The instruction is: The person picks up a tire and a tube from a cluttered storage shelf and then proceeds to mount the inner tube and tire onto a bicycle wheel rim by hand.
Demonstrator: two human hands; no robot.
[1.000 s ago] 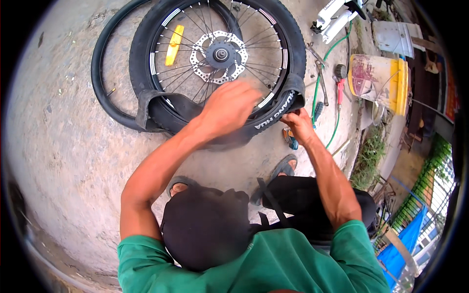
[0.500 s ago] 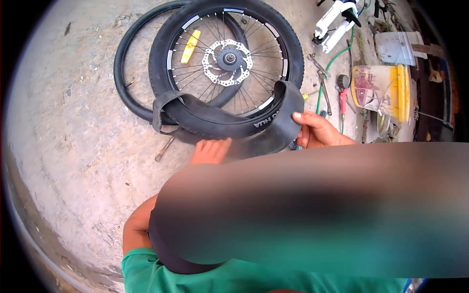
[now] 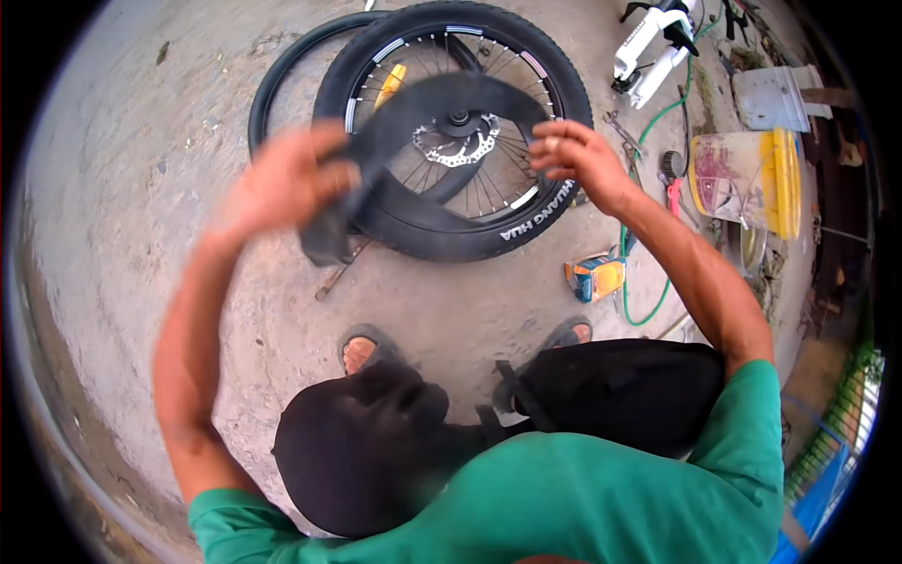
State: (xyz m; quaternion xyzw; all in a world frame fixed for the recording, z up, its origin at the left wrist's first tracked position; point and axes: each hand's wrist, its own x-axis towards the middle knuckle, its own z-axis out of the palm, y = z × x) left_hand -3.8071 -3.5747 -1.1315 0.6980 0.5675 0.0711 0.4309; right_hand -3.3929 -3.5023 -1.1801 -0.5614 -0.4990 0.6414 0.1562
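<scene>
A wide, flat black rubber strip arches over the bicycle wheel, blurred by motion. My left hand, also smeared, closes on the strip at the wheel's left side, and a loose dark length hangs below that hand. At the right side of the wheel my right hand has its fingers curled on the strip's other part. The wheel lies flat with its tyre on, and its brake disc faces up, partly covered by the strip. A yellow tyre lever rests on the spokes.
A black inner tube lies partly under the wheel. To the right are a small orange-and-blue box, a green hose, a red-handled air gauge, buckets and a white bicycle fork. A metal-ended rod lies below the wheel.
Both hands have risen away from the near edge of the tyre, lifting the rubber strip from there up over the wheel. The small box and my feet have come into view.
</scene>
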